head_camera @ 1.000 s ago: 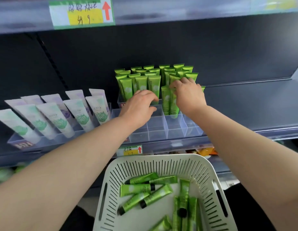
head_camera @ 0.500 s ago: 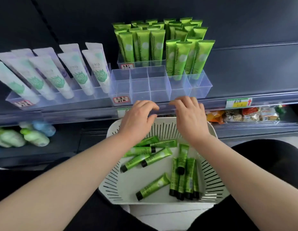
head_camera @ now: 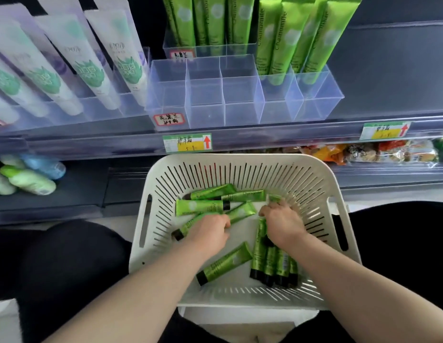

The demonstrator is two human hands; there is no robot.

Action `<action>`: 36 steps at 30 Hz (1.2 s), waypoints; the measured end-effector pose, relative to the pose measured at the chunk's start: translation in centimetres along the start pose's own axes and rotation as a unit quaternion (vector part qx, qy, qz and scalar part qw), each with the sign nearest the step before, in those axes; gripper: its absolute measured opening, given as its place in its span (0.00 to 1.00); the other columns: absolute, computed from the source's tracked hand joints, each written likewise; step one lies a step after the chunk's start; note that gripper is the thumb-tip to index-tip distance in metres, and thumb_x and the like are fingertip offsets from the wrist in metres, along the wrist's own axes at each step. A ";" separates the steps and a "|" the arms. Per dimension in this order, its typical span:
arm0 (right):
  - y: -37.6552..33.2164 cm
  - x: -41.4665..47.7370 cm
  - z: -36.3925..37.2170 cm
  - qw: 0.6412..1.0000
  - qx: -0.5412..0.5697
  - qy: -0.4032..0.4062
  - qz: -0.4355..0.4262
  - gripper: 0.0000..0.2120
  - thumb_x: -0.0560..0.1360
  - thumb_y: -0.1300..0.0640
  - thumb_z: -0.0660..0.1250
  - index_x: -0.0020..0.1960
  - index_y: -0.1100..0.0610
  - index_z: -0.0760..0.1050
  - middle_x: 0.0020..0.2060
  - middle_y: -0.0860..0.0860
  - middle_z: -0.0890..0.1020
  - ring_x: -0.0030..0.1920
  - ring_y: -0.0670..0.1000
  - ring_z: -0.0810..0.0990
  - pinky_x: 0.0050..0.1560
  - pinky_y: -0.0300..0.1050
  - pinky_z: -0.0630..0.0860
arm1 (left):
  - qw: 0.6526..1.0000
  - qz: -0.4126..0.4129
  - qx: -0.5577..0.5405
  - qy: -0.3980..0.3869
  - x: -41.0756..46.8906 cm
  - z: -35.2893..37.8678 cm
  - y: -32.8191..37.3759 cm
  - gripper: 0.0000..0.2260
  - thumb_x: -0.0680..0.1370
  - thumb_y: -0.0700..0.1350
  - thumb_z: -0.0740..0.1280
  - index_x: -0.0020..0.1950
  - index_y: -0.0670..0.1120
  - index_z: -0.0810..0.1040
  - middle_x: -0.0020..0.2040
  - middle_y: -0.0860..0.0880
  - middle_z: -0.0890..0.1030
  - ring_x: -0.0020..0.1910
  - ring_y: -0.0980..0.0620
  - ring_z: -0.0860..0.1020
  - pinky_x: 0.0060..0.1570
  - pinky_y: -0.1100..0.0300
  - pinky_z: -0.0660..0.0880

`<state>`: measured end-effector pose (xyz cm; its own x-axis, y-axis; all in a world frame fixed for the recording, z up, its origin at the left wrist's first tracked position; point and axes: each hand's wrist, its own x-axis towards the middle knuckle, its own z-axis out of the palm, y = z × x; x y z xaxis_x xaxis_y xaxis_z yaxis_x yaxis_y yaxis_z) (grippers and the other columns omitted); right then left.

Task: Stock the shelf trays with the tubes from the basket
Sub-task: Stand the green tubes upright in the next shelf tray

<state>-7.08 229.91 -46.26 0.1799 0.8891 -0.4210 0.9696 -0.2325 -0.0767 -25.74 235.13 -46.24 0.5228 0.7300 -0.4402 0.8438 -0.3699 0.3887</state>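
Most tubes (head_camera: 225, 264) lie flat in the white basket (head_camera: 240, 160). Some are side by side w/ black caps toward us, and some are crossed at the far side. Our L hand (head_camera: 210, 231) is down in the basket w/ fingers curled round one tube (head_camera: 187, 227). Its black cap sticks out to the left. Our R hand (head_camera: 283, 224) is in there too, near the L hand but not touching it. Its fingers are bent down over a 2nd tube (head_camera: 274, 198), and a green end pokes out past them. We can't tell if R really has a grip. The basket sits between our dark legs (head_camera: 67, 256), just below the shelf (head_camera: 91, 142). Up on the shelf is the clear tray (head_camera: 205, 112). Green shelf tubes (head_camera: 274, 45) stand up in its right slots & at the back. White tubes (head_camera: 91, 58) lean in slots to the left. Price tags (head_camera: 187, 142) w/ red arrows stick on the shelf edge. Lower down are bottles (head_camera: 29, 179) on the left & snack packs (head_camera: 364, 153) on the right.
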 end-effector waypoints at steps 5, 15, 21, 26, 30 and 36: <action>-0.4 0.9 2.1 0.996 -0.011 -0.092 -0.009 0.27 0.71 0.65 0.56 0.70 0.54 0.64 0.64 0.53 0.73 0.66 0.57 0.62 0.66 0.58 0.59 | 0.998 -0.018 0.007 -0.066 0.3 2.7 -0.4 0.13 0.76 0.47 0.69 0.61 0.51 0.78 0.57 0.49 0.81 0.53 0.49 0.79 0.52 0.53 0.77; 0.0 1.5 -1.1 0.993 0.023 -0.114 -0.003 0.07 0.72 0.53 0.68 0.50 0.47 0.78 0.59 0.53 0.73 0.65 0.61 0.64 0.69 0.61 0.57 | 0.993 -0.020 0.037 -0.109 1.7 3.2 -1.1 0.11 0.76 0.44 0.68 0.58 0.48 0.77 0.52 0.48 0.80 0.48 0.48 0.79 0.49 0.51 0.78; 0.5 0.3 -3.5 0.988 0.079 -0.121 -0.055 0.04 0.76 0.53 0.65 0.49 0.47 0.70 0.46 0.48 0.77 0.48 0.51 0.75 0.45 0.46 0.69 | 0.976 -0.017 0.118 -0.182 2.7 3.5 1.6 0.16 0.75 0.49 0.69 0.60 0.46 0.74 0.55 0.46 0.79 0.50 0.45 0.79 0.38 0.56 0.74; 0.6 -0.5 -4.7 0.992 0.070 -0.074 -0.074 0.07 0.76 0.53 0.65 0.53 0.46 0.75 0.44 0.47 0.77 0.46 0.51 0.74 0.42 0.44 0.68 | 0.972 0.008 0.154 -0.175 2.2 4.4 1.9 0.12 0.74 0.45 0.68 0.55 0.44 0.72 0.52 0.45 0.78 0.49 0.45 0.78 0.36 0.57 0.70; 0.2 -0.6 -5.2 0.993 0.081 -0.044 -0.071 0.08 0.77 0.53 0.65 0.55 0.46 0.76 0.48 0.47 0.79 0.49 0.51 0.76 0.43 0.44 0.68 | 0.972 -0.010 0.145 -0.182 2.1 4.3 1.5 0.06 0.75 0.43 0.65 0.51 0.45 0.75 0.52 0.46 0.78 0.51 0.46 0.78 0.40 0.58 0.72; -0.6 -1.5 -5.7 0.995 0.073 0.026 -0.061 0.07 0.77 0.54 0.65 0.55 0.49 0.75 0.48 0.48 0.81 0.49 0.53 0.78 0.46 0.46 0.73 | 0.993 -0.053 0.084 -0.060 1.3 1.8 0.7 0.16 0.78 0.45 0.64 0.66 0.52 0.69 0.54 0.46 0.80 0.45 0.46 0.78 0.34 0.56 0.71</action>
<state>-7.02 231.00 -40.45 0.0737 0.9326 -0.3533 0.9507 -0.1727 -0.2575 -24.25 234.78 -47.99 0.4327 0.6993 -0.5690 0.8977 -0.3927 0.2000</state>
